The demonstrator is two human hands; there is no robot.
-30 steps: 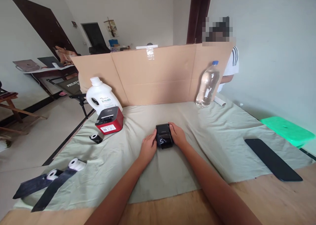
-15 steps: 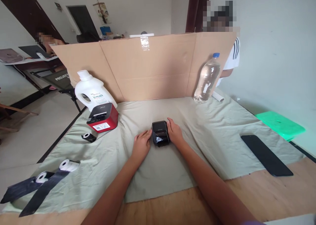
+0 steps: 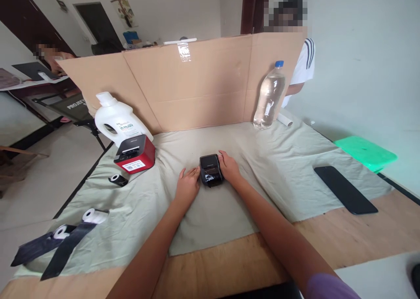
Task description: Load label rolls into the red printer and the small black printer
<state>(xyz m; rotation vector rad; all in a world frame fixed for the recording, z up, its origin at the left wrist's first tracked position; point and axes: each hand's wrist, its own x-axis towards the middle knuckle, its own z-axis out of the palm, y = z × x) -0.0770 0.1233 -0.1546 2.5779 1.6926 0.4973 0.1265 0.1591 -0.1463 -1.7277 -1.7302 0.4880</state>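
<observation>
A small black portable receipt printer (image 3: 211,168) lies on the cloth in front of me, with a strip of glossy film on its front. My left hand (image 3: 187,186) rests palm down at its left side, fingers spread and the tips touching the casing. Along the opposite side, my right hand (image 3: 229,168) is closed against the printer's right edge; its thumb is hard to make out. To the left stands a red and black receipt printer (image 3: 136,154), and a small black paper roll (image 3: 118,180) lies below it.
Two more rolls with dark strips (image 3: 67,255) lie at front left. A white jug (image 3: 118,117) and a water bottle (image 3: 269,98) stand before a cardboard panel (image 3: 197,85). A black phone-like slab (image 3: 346,189) lies right, near a green stool (image 3: 365,152). People sit beyond the panel.
The view has shifted slightly, so most things appear a little higher and further left. Both hands keep their places at the sides of the small printer.
</observation>
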